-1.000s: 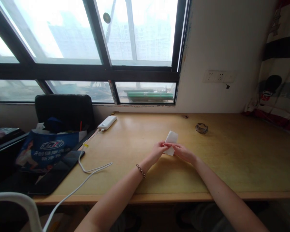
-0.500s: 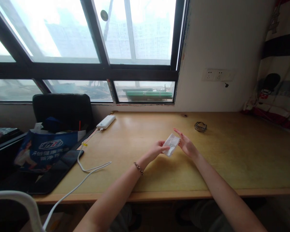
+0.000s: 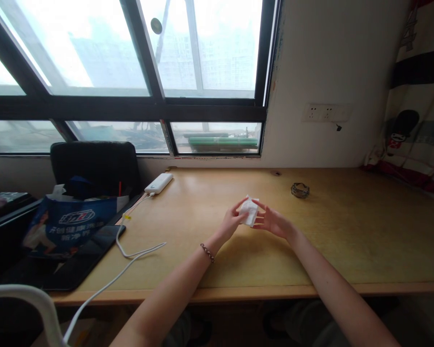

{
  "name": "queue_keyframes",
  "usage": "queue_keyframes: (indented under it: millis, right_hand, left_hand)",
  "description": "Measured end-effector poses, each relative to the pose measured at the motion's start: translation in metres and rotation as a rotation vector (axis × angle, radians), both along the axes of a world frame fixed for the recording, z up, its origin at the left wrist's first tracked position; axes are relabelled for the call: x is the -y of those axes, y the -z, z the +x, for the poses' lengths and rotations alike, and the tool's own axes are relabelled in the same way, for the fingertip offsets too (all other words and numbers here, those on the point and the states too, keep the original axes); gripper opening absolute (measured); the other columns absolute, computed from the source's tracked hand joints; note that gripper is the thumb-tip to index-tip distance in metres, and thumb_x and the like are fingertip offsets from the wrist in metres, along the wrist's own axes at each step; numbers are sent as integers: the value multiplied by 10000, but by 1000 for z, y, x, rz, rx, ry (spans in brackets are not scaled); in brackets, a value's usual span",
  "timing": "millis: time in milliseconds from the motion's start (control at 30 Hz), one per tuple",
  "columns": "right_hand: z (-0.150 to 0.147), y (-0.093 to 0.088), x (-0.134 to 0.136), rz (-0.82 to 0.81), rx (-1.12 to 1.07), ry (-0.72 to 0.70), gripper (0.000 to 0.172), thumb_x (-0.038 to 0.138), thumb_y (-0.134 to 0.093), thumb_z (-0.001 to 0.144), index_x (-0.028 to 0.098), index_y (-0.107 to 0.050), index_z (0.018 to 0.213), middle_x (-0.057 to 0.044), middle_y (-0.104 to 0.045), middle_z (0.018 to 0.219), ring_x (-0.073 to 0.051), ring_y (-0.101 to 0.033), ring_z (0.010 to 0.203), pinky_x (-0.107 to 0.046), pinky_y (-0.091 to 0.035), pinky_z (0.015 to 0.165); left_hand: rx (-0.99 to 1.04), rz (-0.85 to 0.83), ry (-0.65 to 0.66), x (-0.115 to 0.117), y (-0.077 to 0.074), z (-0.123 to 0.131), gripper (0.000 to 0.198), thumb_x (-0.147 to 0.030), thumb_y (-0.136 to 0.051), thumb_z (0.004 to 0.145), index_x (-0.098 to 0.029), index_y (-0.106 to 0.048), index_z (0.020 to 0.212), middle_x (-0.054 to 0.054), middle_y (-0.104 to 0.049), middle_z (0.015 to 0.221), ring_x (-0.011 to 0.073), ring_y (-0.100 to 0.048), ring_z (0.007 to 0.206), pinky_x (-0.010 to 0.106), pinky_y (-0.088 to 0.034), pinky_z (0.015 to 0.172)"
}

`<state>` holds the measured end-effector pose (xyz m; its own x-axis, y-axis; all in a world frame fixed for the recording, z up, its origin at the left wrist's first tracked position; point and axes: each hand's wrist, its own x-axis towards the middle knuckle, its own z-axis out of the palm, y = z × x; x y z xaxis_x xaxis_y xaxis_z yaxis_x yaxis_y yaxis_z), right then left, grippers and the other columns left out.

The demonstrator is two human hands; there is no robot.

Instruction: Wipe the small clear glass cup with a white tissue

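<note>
A small white folded tissue (image 3: 250,211) is held above the table between both hands. My left hand (image 3: 232,222) is closed on its left side, thumb across the front face. At the right edge, my right hand (image 3: 275,221) has its fingers curved around the tissue, one finger by the top corner and others along the side. Some fingertips behind the tissue are hidden. A beaded bracelet (image 3: 207,252) circles my left wrist.
The wooden table (image 3: 347,241) carries a coiled dark ring-shaped object (image 3: 300,190) and a white power bank (image 3: 159,183) with a white cable (image 3: 130,260). A blue bag (image 3: 75,221) and a black chair (image 3: 94,164) stand at left, below the window.
The tissue has tilted more upright and shifted slightly up and left. My right hand has turned, its fingers now pointing left around the tissue's edge; my left fingers have moved up along it.
</note>
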<state>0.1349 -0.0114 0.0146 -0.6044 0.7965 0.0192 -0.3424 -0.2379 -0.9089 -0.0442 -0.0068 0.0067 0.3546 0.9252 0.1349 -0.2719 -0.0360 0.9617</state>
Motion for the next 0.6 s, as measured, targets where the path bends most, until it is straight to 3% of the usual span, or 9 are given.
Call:
queue_keyframes:
  millis: [100,267,400,600]
  right_hand:
    - [-2,0,3,31,52,-4,541,576,-398,778,277,-415,1229,-85,-519,1177,-217,-516,1016,-415,-377,868]
    - [-1,0,1,58,39,49,551,598,-306,799,251,-462,1198,-92,-486,1220,-240,-490,1042,-386,-414,800]
    - [2,-1,-1,64,-14,89,535,604,-285,801,265,-504,1153,-59,-404,1304,-256,-437,1113,-403,-406,818]
    - [3,-3,0,51,50,80,612,622,-259,796,190,-548,1119,-103,-523,1179,-262,-499,1032,-398,-409,818]
  left_hand:
    - [-24,-31,43,-1,5,2,577,-326,-661,646,-98,-507,1153,115,-638,901,204,-595,755,288,-465,659]
    - [-4,-83,134,-1,8,4,665,-294,-666,645,-147,-413,1243,125,-625,947,214,-617,706,349,-480,659]
    - [-49,-84,228,2,7,4,642,-314,-676,636,-150,-453,1215,131,-614,982,217,-623,699,355,-477,672]
    - [-103,-94,307,5,6,5,442,-334,-661,661,-81,-607,1020,141,-630,927,228,-622,746,351,-469,730]
